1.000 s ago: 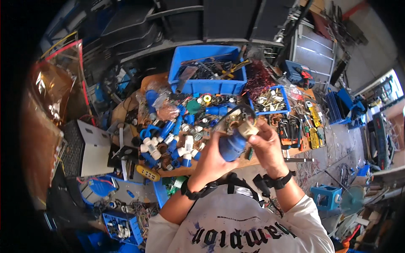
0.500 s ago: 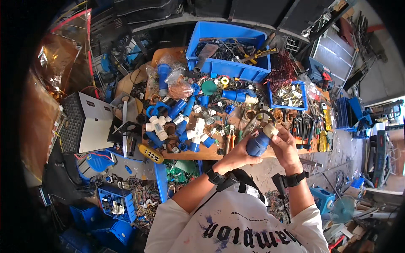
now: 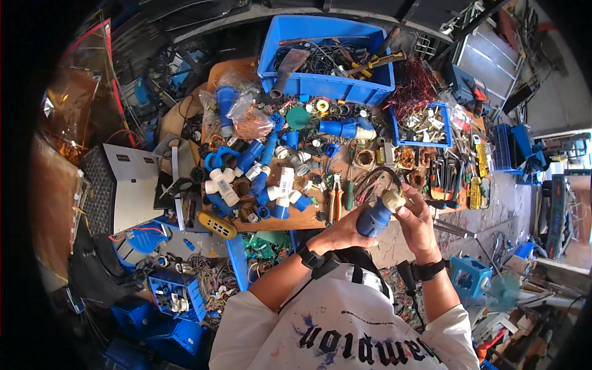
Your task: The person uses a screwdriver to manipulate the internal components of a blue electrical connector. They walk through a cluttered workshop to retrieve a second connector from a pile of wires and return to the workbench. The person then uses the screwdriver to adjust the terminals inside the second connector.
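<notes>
Over the front edge of the workbench [image 3: 296, 222], I hold a blue industrial plug [image 3: 374, 220] with a cream-coloured collar. My left hand [image 3: 343, 234] wraps round its blue body from below. The fingers and thumb of my right hand [image 3: 419, 227] close on the cream end [image 3: 392, 200], where thin wires seem to come out. A dark cable [image 3: 386, 169] arcs above that end. Just left of the plug, orange-handled pliers [image 3: 336, 200] and a green-handled screwdriver [image 3: 349, 195] lie on the bench.
White and blue connectors [image 3: 285, 185] crowd the bench's left half. Behind stand a large blue bin [image 3: 357, 92] of cables with a hammer and a smaller blue tray [image 3: 423, 144] of metal parts. Hand tools [image 3: 445, 177] lie at right. A yellow power strip [image 3: 217, 225] sits at the front-left edge.
The plug stays in both hands and has shifted slightly toward me. My right fingers have moved a little around the cream end. The whole view has shifted slightly.
</notes>
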`<state>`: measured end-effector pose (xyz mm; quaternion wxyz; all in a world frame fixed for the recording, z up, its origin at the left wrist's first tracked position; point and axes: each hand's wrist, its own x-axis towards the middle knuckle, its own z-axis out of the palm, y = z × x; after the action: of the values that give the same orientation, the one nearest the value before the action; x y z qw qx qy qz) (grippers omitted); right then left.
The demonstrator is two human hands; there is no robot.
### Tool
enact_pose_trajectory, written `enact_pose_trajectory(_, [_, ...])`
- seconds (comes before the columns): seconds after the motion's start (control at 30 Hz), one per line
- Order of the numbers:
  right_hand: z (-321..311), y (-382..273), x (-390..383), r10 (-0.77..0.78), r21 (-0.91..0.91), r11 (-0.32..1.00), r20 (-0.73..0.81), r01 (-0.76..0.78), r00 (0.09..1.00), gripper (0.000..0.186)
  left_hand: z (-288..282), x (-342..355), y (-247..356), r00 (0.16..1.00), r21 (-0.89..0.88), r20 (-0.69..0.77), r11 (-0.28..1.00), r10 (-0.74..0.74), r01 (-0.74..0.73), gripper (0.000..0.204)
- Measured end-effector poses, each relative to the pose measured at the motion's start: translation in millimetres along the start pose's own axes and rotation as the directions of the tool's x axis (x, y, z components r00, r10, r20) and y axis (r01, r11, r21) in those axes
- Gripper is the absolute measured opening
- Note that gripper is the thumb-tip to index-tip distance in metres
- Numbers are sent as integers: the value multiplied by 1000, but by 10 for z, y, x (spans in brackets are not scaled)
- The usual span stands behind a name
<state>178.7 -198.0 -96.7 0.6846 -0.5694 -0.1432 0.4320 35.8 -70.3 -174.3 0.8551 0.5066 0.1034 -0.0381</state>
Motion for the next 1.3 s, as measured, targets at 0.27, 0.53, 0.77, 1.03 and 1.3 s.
enact_pose_trajectory(0.27, [-143,-138,-323,85,-172,980,-112,-103,990,55,-297,223,-201,919,195,-366,978,145,-77,83])
enact_pose_trajectory(0.53, [-672,-277,-1268,131,-222,949,-370,-224,920,40,-790,787,-618,672,461,-624,882,398,-95,66])
enact_pose_trajectory(0.77, [-1425,-190,-2263,126,-68,969,-684,-236,719,42,-592,1500,-1375,636,604,-650,791,415,100,67])
enact_pose_trajectory(1.03, [-2088,118,-3254,171,118,984,-837,-133,519,39,-256,2134,-1814,691,586,-699,702,184,406,73])
enact_pose_trajectory(1.3, [-3503,159,-3567,221,251,968,-854,0,471,36,-147,2354,-1974,726,731,-608,583,321,354,57])
